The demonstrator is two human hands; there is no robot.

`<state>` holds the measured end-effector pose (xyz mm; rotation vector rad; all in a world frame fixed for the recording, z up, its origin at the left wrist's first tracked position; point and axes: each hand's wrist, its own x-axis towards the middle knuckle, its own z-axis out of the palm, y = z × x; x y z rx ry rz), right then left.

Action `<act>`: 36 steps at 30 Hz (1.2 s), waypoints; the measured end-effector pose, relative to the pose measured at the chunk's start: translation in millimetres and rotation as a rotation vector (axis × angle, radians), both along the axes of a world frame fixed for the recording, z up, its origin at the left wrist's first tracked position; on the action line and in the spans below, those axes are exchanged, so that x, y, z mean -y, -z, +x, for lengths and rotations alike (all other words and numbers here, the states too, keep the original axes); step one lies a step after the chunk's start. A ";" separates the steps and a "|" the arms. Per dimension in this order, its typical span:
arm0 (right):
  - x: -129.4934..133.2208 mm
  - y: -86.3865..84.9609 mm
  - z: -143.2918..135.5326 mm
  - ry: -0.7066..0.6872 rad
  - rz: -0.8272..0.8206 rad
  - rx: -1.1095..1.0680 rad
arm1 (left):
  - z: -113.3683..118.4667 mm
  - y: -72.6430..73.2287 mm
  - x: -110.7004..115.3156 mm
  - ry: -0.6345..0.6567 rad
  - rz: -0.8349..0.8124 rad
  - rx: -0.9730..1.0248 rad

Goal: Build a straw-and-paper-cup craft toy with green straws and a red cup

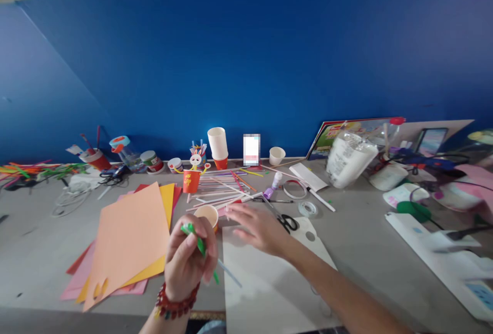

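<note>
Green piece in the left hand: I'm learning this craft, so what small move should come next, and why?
Perhaps bring the right hand to the green piece to steady it: the left hand alone grips it, while the right hand, open near the far edge of the white sheet, seems to hold nothing.

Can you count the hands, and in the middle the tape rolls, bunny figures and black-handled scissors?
Left hand, right hand: 2 hands
Nearer roll, farther roll: 2 tape rolls
Bunny figure: 1
Black-handled scissors: 1
Total: 6
</note>
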<state>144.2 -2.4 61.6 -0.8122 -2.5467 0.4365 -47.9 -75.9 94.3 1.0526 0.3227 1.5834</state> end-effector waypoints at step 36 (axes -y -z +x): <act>63.7 18.8 89.6 0.281 0.176 0.062 | 8.9 11.9 -0.5 0.105 -0.095 -0.002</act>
